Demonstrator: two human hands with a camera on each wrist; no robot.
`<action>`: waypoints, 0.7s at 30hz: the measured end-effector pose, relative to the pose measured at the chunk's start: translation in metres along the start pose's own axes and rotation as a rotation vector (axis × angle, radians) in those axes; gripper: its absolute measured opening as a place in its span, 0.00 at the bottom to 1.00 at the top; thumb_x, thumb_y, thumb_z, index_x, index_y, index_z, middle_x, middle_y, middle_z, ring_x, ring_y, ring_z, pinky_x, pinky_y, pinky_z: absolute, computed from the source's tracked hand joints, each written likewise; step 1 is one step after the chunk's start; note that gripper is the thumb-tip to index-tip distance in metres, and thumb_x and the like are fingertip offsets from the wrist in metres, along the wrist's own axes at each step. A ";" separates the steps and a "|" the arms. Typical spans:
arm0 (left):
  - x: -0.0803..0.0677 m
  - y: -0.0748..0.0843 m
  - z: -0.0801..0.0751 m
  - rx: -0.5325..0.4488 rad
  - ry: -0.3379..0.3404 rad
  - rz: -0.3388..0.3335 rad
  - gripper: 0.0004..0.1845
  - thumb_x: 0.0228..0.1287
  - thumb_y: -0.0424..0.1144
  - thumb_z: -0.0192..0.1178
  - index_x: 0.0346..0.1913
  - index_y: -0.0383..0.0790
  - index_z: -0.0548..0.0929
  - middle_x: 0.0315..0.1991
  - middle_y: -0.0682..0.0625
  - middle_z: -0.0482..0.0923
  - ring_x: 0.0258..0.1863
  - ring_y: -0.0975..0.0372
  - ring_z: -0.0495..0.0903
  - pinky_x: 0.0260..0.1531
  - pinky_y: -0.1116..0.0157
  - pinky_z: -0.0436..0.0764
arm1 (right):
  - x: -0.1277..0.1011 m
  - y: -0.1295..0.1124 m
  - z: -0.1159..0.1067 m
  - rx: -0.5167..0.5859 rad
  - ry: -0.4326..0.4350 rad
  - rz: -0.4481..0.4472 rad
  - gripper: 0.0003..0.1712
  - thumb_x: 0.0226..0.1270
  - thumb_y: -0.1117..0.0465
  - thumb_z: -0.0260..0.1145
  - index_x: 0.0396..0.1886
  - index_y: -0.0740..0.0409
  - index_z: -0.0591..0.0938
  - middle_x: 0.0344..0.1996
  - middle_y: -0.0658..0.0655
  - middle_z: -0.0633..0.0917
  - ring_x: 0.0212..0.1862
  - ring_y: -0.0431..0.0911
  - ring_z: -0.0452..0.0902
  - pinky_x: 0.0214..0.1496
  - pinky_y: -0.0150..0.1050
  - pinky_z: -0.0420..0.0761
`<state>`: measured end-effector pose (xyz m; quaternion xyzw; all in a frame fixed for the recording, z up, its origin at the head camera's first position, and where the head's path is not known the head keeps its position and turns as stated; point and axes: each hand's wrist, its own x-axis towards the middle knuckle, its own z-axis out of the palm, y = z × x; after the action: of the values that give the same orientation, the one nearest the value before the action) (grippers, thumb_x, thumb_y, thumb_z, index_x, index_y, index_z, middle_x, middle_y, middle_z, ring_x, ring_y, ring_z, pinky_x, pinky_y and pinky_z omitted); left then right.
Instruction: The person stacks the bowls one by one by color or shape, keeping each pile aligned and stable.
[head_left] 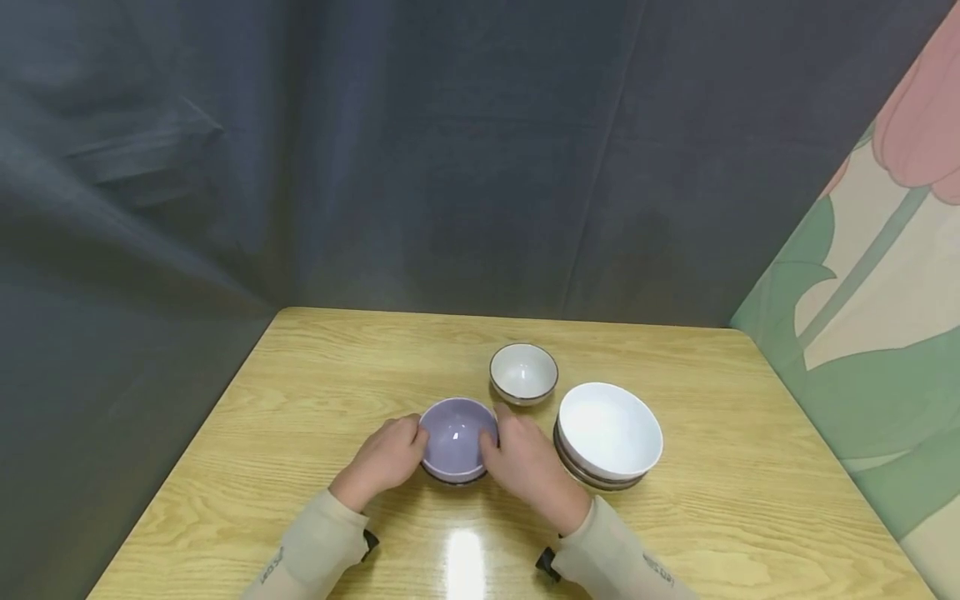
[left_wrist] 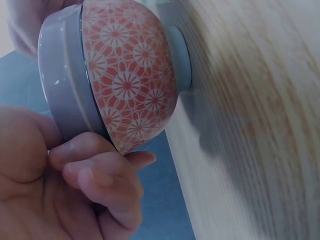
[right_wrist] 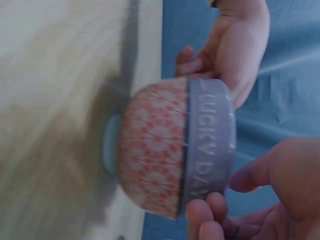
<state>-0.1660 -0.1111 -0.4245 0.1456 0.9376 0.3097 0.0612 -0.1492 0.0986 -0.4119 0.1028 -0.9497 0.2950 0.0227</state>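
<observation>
A purple bowl (head_left: 454, 435) with raised lettering on its outer wall sits nested in a red bowl (left_wrist: 131, 75) patterned with white flowers. The red bowl's pale foot is at the wooden tabletop; whether it touches is hard to tell. My left hand (head_left: 390, 454) pinches the purple bowl's left rim, thumb over the edge and curled fingers against the outside. On the opposite side my right hand (head_left: 528, 458) pinches the rim likewise, with its fingers (right_wrist: 206, 220) low on the purple wall. The right wrist view shows both hands around the nested pair.
A small white bowl (head_left: 524, 372) with a dark rim stands just beyond my right hand. To the right is a larger white bowl (head_left: 610, 429), stacked on darker-edged dishware. The wooden table (head_left: 315, 367) meets a dark curtain (head_left: 480, 167) behind; a flower-printed cloth (head_left: 885, 333) hangs at right.
</observation>
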 end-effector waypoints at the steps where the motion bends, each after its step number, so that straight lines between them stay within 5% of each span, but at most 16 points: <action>1: 0.000 0.000 0.000 -0.003 0.000 0.000 0.15 0.74 0.34 0.45 0.27 0.39 0.76 0.20 0.50 0.69 0.21 0.60 0.69 0.21 0.63 0.71 | 0.001 -0.001 -0.002 -0.013 0.020 -0.001 0.25 0.69 0.58 0.59 0.58 0.73 0.77 0.40 0.69 0.86 0.37 0.53 0.84 0.34 0.49 0.83; 6: -0.001 0.000 0.000 -0.003 0.000 0.000 0.15 0.74 0.35 0.45 0.28 0.39 0.76 0.20 0.51 0.69 0.21 0.60 0.69 0.22 0.63 0.71 | 0.012 -0.002 -0.004 -0.099 0.112 0.046 0.24 0.71 0.52 0.59 0.54 0.68 0.80 0.37 0.68 0.86 0.36 0.58 0.85 0.30 0.52 0.82; 13: -0.003 -0.002 -0.002 -0.005 -0.020 -0.024 0.15 0.74 0.36 0.45 0.34 0.35 0.80 0.23 0.50 0.71 0.24 0.59 0.71 0.25 0.61 0.73 | 0.025 0.003 0.007 -0.070 0.034 0.250 0.36 0.75 0.41 0.50 0.67 0.66 0.72 0.50 0.73 0.83 0.49 0.66 0.82 0.45 0.59 0.81; 17: -0.005 -0.003 -0.007 -0.025 -0.027 -0.065 0.21 0.78 0.42 0.43 0.51 0.30 0.82 0.35 0.45 0.81 0.38 0.54 0.80 0.42 0.52 0.81 | 0.029 0.012 0.013 -0.008 0.019 0.324 0.40 0.76 0.38 0.46 0.71 0.66 0.67 0.57 0.74 0.79 0.58 0.68 0.77 0.57 0.61 0.77; 21: -0.005 -0.005 -0.011 -0.040 -0.026 -0.108 0.25 0.80 0.47 0.41 0.59 0.30 0.79 0.48 0.41 0.83 0.53 0.48 0.80 0.56 0.45 0.76 | 0.032 0.017 0.016 0.039 0.018 0.334 0.41 0.77 0.38 0.45 0.71 0.68 0.66 0.58 0.76 0.77 0.60 0.69 0.75 0.60 0.62 0.74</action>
<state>-0.1644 -0.1228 -0.4188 0.0977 0.9368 0.3227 0.0930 -0.1839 0.0972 -0.4314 -0.0584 -0.9475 0.3138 -0.0202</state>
